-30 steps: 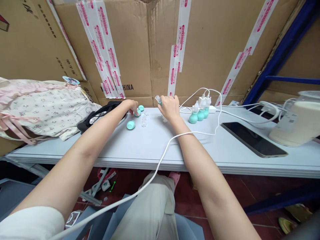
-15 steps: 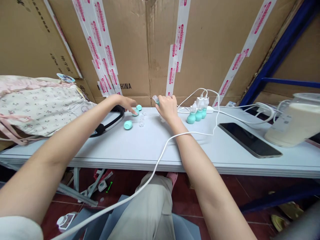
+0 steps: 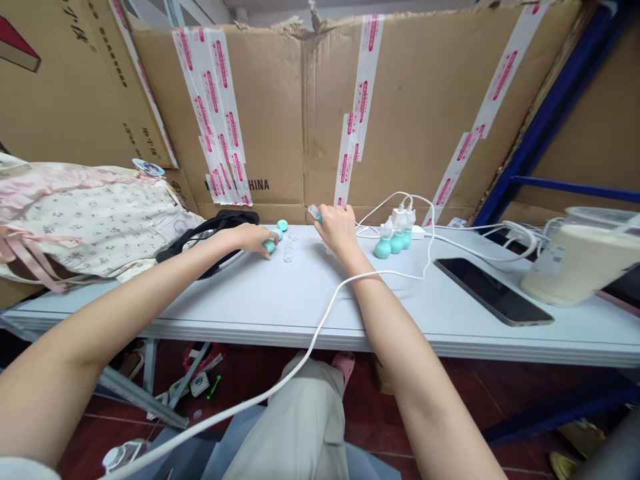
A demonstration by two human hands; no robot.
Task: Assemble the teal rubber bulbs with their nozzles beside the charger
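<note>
My left hand (image 3: 254, 238) has its fingers round a round teal rubber bulb (image 3: 269, 246) on the table. Just beyond it lie two more teal bulbs, one (image 3: 283, 225) farthest back. Clear plastic nozzles (image 3: 289, 252) lie to the right of these bulbs. In my right hand (image 3: 339, 230), closed in a fist, is a small nasal aspirator (image 3: 315, 213); its clear tip sticks out at the upper left, and the fingers hide most of its teal body. Right of this hand, several teal bulb aspirators (image 3: 383, 248) with clear nozzles stand upright in a group.
A white cable (image 3: 336, 283) runs over my right forearm. A black phone (image 3: 493, 290) and a lidded tub of pale contents (image 3: 575, 260) occupy the table's right side. At left are a black strap (image 3: 215, 230) and a floral bag (image 3: 90, 220). Cardboard (image 3: 280, 120) walls the back.
My left hand has come down from above the bulbs and closed on the nearest one. My right hand keeps its hold on the aspirator. The view has tilted up.
</note>
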